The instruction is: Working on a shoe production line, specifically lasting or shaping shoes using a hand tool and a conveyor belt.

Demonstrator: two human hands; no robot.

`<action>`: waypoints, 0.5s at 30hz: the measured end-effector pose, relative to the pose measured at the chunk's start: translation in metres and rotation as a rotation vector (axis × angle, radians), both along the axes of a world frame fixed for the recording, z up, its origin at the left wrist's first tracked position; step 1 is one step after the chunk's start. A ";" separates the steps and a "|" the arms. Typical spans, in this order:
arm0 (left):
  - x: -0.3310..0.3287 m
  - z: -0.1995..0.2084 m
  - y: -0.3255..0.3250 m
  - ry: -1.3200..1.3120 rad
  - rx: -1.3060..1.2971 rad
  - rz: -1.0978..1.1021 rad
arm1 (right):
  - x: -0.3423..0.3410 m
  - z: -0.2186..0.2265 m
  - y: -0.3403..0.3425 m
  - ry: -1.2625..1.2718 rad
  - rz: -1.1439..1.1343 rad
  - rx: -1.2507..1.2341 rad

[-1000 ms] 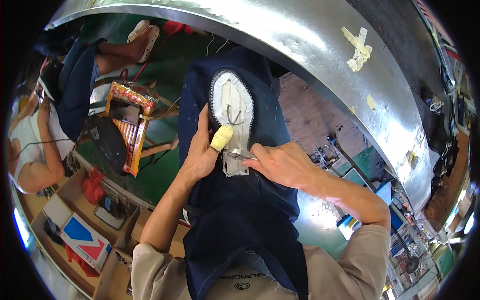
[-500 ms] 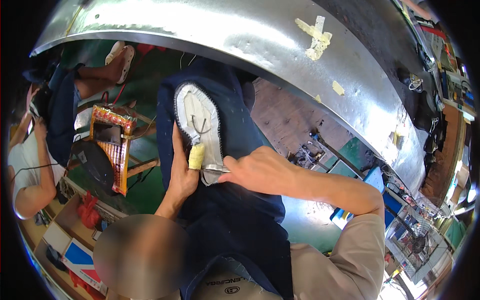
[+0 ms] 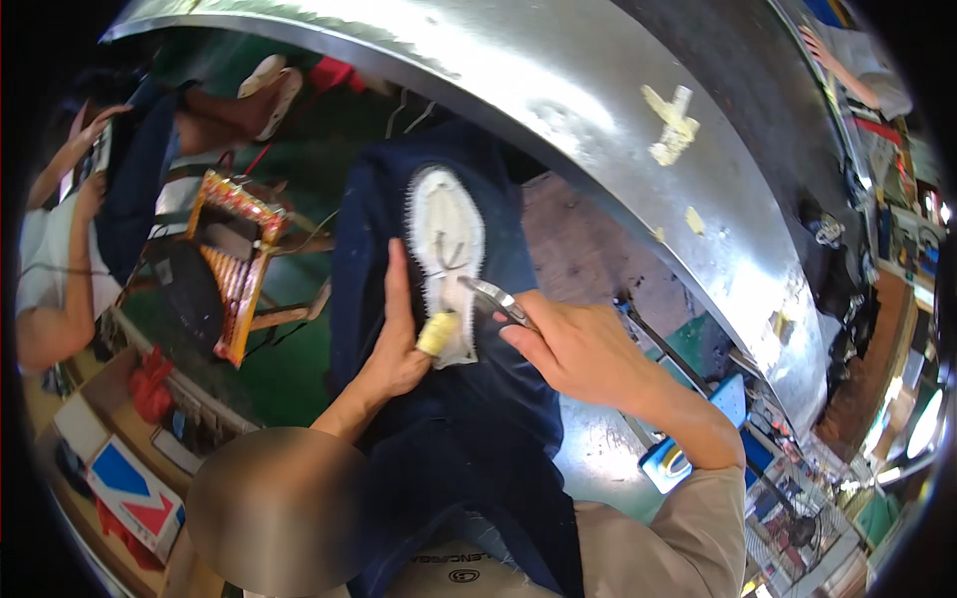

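Observation:
A shoe (image 3: 446, 214) lies bottom up along my lap, showing its pale insole board and a whitish edge turned in around it. Two dark curved cord-like bits lie near its middle. My left hand (image 3: 397, 354) holds the shoe from the left. Its yellow-wrapped thumb (image 3: 439, 334) presses near the heel end, with a finger stretched along the side. My right hand (image 3: 573, 349) is closed around metal pincers (image 3: 490, 295). Their curved jaws reach over the shoe's right side at mid-length; whether they grip the material cannot be made out.
A dented metal bench (image 3: 558, 70) with tape scraps curves across the top. At left stand a wooden stool (image 3: 284, 317) with an orange packet (image 3: 239, 279), and a person (image 3: 65, 269) sits beyond. Boxes (image 3: 140, 493) fill the lower left; a fan (image 3: 797, 528) stands lower right.
The pincers have moved from the heel end up to the shoe's mid-length on the right. My left thumb has tilted over the heel. The whole view has shifted a little.

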State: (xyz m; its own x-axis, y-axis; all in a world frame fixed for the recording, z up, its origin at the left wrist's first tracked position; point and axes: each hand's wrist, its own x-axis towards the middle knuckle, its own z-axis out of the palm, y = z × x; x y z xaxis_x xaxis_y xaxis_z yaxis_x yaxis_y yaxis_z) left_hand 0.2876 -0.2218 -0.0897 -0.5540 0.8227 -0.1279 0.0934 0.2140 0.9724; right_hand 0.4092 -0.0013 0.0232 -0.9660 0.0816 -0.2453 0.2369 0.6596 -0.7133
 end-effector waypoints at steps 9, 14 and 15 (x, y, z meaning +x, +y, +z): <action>0.001 -0.010 0.002 -0.175 -0.069 -0.013 | -0.019 -0.015 -0.021 0.091 0.210 0.197; -0.004 -0.006 0.008 0.122 -0.105 -0.041 | -0.021 -0.040 -0.024 0.239 0.219 0.166; -0.003 -0.008 0.006 0.132 -0.091 -0.048 | -0.022 -0.047 -0.022 0.124 0.299 0.195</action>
